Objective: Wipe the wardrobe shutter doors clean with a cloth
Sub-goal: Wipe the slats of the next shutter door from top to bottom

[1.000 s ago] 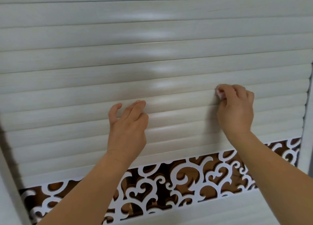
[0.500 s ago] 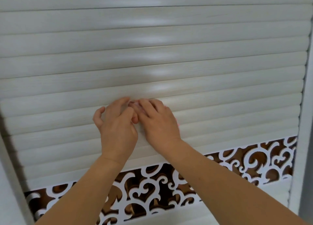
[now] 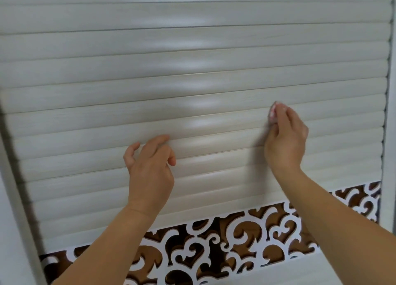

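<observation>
Head view: the louvred shutter door point(image 3: 192, 74) fills most of the frame, its pale slats running side to side, with a white scrollwork band point(image 3: 214, 246) over a brown backing across the lower part. A small wad of cloth point(image 3: 272, 113), pale with pinkish marks, is pinched at the fingertips of the right hand point(image 3: 286, 141), right of centre, and is pressed against a slat; most of the cloth is hidden behind the fingers. The left hand point(image 3: 150, 169), at lower centre, holds nothing: its fingers are loosely bent, with the fingertips laid on a slat and the thumb raised clear of it.

The step in hand is judged to be the wiping of one slat along its length. It would be done well if the cloth were kept folded small enough to follow the slat's rounded face and the groove above it, and drawn along the slat in one line rather than across several. Even, moderate pressure is advised, since the slats appear thin and may flex. The door is best steadied by the left hand on a slat beside the one being wiped. The slats in the upper part of the frame and the scrollwork are presumably to be dealt with in turn.
</observation>
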`<move>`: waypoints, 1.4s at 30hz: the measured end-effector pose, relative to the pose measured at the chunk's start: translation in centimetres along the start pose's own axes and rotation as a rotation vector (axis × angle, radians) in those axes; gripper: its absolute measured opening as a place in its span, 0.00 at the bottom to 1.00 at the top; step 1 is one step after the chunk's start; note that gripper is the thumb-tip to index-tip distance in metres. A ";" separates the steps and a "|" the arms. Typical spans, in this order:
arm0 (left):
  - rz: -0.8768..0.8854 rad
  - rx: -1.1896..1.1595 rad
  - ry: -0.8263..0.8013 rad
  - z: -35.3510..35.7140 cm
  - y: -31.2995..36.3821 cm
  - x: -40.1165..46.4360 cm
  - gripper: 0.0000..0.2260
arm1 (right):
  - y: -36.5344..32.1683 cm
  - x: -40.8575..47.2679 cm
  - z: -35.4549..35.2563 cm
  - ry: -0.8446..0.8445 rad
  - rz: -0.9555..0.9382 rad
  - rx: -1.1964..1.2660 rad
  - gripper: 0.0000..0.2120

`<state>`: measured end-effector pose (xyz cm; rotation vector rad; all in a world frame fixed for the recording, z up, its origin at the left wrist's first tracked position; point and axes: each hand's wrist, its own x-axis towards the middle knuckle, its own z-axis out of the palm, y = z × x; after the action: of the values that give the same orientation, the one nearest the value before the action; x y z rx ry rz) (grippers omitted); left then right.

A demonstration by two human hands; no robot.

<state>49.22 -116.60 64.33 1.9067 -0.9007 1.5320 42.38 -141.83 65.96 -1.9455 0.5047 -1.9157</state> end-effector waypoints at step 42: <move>0.092 -0.045 -0.116 10.0 16.6 2.3 0.12 | 8.7 3.5 -1.8 -0.218 -0.667 -0.151 0.26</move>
<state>42.98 -135.04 64.34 1.9635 -1.0780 1.4521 40.68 -151.10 64.77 -2.6200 -0.0888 -2.0174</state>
